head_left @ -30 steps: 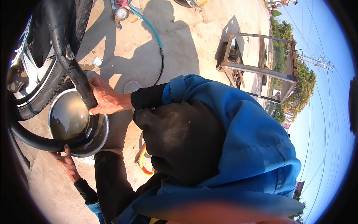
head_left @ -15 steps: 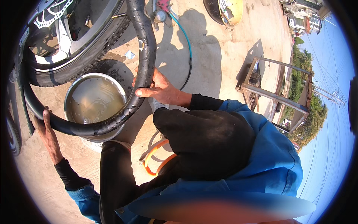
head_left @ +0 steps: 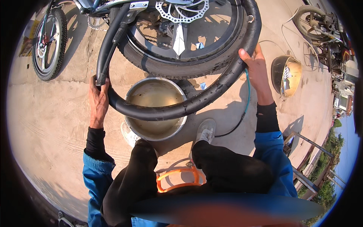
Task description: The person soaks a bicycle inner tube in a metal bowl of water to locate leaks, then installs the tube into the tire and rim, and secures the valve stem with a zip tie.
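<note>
A black, inflated bicycle inner tube (head_left: 159, 112) stretches in a wide loop between my hands. My left hand (head_left: 99, 100) is wrapped around its left side, close to the lower end of a black bar (head_left: 117, 34) that looks like a kickstand. My right hand (head_left: 259, 72) grips the right side, thumb on top and fingers mostly hidden behind. The loop's near part passes above a metal basin (head_left: 155, 139) of murky water; whether it touches the water I cannot tell. Behind the basin is the bicycle's wheel with its knobbly tyre (head_left: 166, 72) and a disc rotor (head_left: 204, 11).
Another bicycle wheel (head_left: 49, 45) stands at far left. A teal hose (head_left: 247, 94) runs along the ground to the right, near a black and yellow tub (head_left: 293, 77). An orange ring-shaped frame (head_left: 177, 176) lies between my legs. A motorcycle (head_left: 321, 30) and a metal frame (head_left: 310, 145) are farther right.
The view has swung left, bringing more of the bicycle in. My hands are farther apart on the tube, the right one now farther along its right side. The left fingers have closed around it.
</note>
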Available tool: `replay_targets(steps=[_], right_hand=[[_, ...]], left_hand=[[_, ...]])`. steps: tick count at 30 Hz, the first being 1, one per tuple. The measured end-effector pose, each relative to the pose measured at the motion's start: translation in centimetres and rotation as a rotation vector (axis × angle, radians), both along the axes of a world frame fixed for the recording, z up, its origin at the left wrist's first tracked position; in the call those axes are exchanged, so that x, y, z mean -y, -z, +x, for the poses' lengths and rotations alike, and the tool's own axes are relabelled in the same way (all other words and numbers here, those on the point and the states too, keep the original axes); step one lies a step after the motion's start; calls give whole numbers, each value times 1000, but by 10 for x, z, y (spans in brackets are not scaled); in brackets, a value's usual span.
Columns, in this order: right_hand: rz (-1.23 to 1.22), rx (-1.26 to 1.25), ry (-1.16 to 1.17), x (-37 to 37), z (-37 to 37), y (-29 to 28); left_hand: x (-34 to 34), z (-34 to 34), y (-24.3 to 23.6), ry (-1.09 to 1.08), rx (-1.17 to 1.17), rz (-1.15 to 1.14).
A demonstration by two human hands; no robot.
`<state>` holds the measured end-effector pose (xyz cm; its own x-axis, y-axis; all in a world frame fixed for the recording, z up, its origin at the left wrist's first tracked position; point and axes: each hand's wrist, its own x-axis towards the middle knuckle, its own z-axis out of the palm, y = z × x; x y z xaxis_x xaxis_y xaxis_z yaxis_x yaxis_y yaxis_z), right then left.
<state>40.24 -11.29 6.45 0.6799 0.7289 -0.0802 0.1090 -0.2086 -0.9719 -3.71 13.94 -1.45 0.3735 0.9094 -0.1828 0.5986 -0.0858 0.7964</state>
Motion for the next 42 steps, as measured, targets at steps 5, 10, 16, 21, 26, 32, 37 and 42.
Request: replay_targets(steps=[5,10,16,21,26,32,37,42], right_hand=[[-193,463,319,-37,32,-9],[-160,520,302,0,-11,23],[-290,-120,37,74,-106,64],[-355,-138,-167,75,-126,92],[-392,-211,-232,64,-140,110],[-464,-224,-258,46,-162,120],[-464,-139,-236,38,-177,129],[-500,-171,-242,38,-181,142]], left_hand=[[83,-24,-8,-159,0,-160],[111,-35,3,-146,88,-337],[95,-38,26,-8,-58,-201],[87,-36,34,107,-123,-78],[75,-40,42,178,-169,-48],[71,-38,42,239,-204,-38],[73,-35,49,295,-285,-47],[72,-34,59,289,-258,-44]])
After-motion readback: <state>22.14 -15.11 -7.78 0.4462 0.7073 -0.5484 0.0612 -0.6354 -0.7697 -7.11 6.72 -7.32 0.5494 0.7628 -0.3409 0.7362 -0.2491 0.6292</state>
